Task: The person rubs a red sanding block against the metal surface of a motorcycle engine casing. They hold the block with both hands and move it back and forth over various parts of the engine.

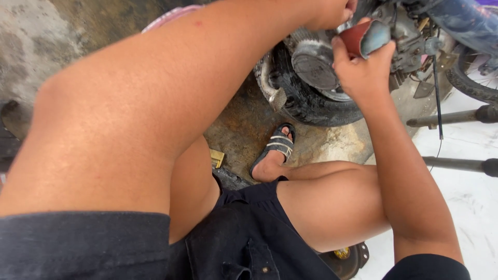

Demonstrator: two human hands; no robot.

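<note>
Nearest the camera: one dark sleeve (83, 243) across the near left, dark shorts (249, 238) in the near middle. Two bare arms reaching far, toward one motorcycle engine (410, 36) at the far right. One black tyre (306, 98) below it, resting on the stained concrete floor (244, 124). One sandalled foot (275, 150) near the tyre, in the middle. One round metal engine cover (314, 65) just left of the right hand (363, 72). Right fingers (340, 49) clenched round one folded piece of red-and-grey sandpaper (365, 37), pressed close against the engine. Left hand (332, 13) at the far top edge, partly cut off; fingers curled, touching the engine, grasp not clear. Two dark bars (456, 116) at the right, over the pale floor.
</note>
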